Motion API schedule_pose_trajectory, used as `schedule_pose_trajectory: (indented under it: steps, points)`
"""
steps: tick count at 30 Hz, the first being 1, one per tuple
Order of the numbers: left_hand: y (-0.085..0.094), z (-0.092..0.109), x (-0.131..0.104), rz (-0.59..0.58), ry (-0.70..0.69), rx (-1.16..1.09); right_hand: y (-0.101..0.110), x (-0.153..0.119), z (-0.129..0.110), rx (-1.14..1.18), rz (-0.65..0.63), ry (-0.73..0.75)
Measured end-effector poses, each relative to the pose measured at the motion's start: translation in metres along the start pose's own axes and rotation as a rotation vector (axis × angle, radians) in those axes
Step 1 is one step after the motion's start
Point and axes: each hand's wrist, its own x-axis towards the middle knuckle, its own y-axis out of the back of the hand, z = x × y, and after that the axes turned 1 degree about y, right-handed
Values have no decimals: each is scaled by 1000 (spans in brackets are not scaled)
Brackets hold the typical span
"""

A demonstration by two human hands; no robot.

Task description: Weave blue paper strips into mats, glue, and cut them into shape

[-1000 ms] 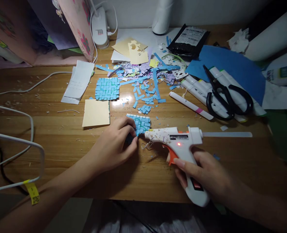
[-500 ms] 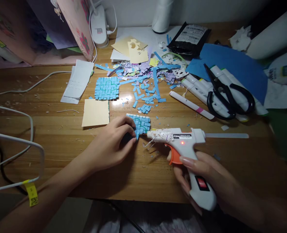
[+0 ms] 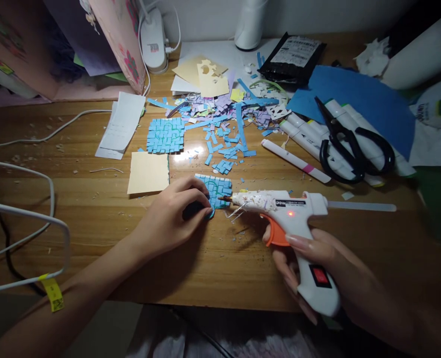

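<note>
My right hand [image 3: 313, 253] is wrapped round a white glue gun [image 3: 298, 223] with an orange trigger, a lit red light and a glue stick [image 3: 362, 205] poking out behind. The nozzle tip is over the right part of a small blue woven-paper piece [image 3: 219, 189]; I cannot tell if it touches. Thumb and fingers of my left hand [image 3: 179, 209] pinch the left and lower edge of that piece. Dried glue coats the front of the gun. A similar blue woven square [image 3: 165, 135] and a cream paper square [image 3: 148, 172] lie behind my left hand.
Paper scraps [image 3: 220, 107] heap at the back middle. Black scissors [image 3: 349, 144] rest on several white markers [image 3: 306, 134] at the right, with a pink-banded marker [image 3: 295, 160] in front. White cables [image 3: 56, 223] cross the left side. A black package [image 3: 293, 59] lies behind.
The glue gun in my right hand has shifted right and slightly up, and its nozzle now shows over the blue piece. My left hand has barely moved.
</note>
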Motion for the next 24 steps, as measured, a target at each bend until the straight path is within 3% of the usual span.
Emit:
schedule_pose_trajectory:
  steps: [12,24]
  points:
    - [-3,0,-2,61,35,-45,-5,1,-13,-6,74,33]
    - [-3,-2,-3,85,-3,-7,-1,4,-17,-79,92,215]
